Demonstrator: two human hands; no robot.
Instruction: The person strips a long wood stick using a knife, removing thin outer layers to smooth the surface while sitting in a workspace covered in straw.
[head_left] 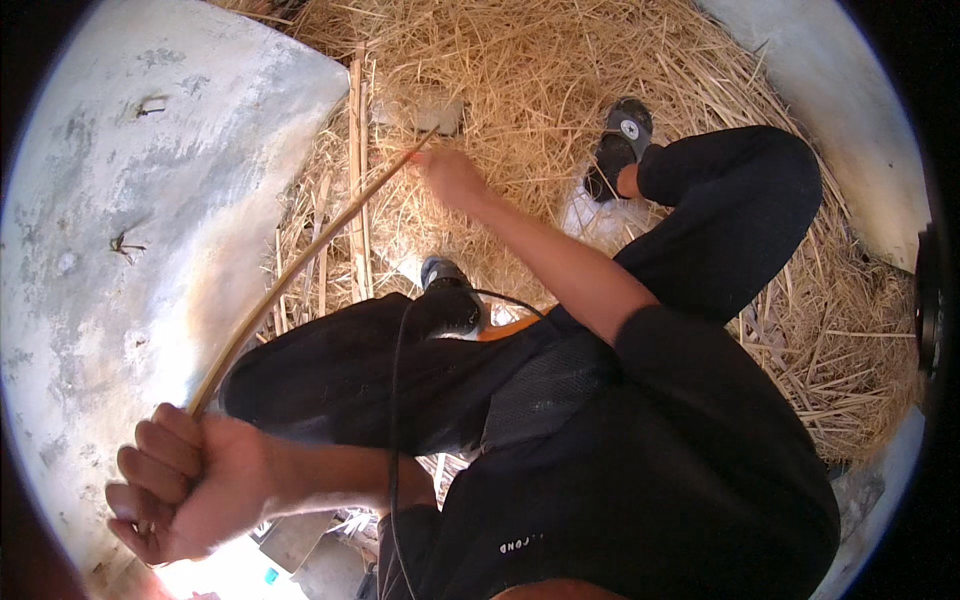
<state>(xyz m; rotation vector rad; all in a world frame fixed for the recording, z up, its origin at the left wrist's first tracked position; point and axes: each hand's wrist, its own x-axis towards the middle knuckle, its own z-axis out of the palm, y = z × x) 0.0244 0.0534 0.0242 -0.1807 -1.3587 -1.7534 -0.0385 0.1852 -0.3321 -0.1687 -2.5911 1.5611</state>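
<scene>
A long, thin bamboo strip slants from the lower left up to the top middle, bowing slightly. My left hand is closed in a fist around its near end, beside my bent left knee. At the far end, my right hand is closed with its fingers against the strip, whose tip sticks out a little past them. A small red patch shows at these fingertips, too blurred to name. The palm side of my right hand is hidden.
Dry straw-like shavings cover the floor. Upright split slats stand beside a pale, stained slab. A black cable hangs across my lap. An orange thing lies by my left shoe. A grey block lies in the shavings.
</scene>
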